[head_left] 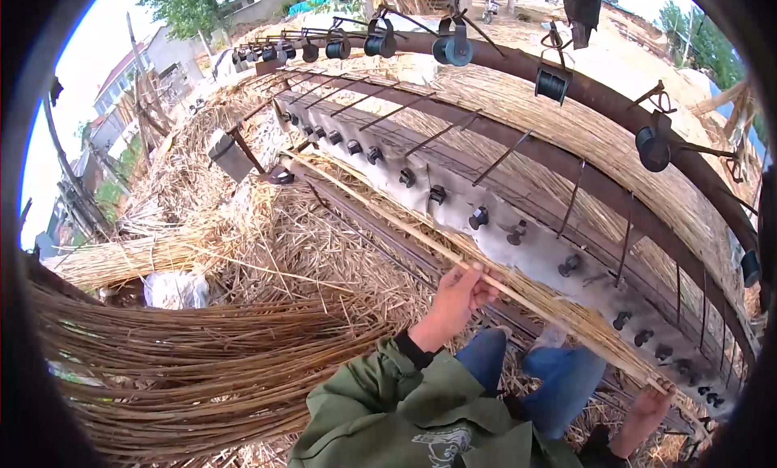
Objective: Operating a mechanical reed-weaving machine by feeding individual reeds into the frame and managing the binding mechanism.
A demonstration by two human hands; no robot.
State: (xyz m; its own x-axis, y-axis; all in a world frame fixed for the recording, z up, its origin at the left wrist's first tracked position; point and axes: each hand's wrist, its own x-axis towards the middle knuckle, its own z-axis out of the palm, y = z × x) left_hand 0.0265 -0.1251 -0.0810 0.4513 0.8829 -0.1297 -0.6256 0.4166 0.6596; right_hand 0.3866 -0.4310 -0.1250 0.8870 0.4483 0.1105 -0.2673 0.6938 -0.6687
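My left hand [461, 302] pinches a long pale reed stalk [380, 217] near its middle. My right hand [647, 411] has its fingers closed on the same stalk at the lower right. The stalk lies lengthwise along a band of straw reeds [558, 298], beside a pale grey strip [461, 197] studded with black fittings and crossed by rusty metal prongs. Above these arches a rusty curved bar [509, 57] carrying several spools of dark line [551, 85].
A large pile of brown stalks [186, 371] is at the lower left. Loose straw [267, 249], a pale reed bundle [137, 258] and a white plastic bag [175, 290] lie on the left. A rusty rail [380, 245] runs below the stalk. Buildings and trees stand behind.
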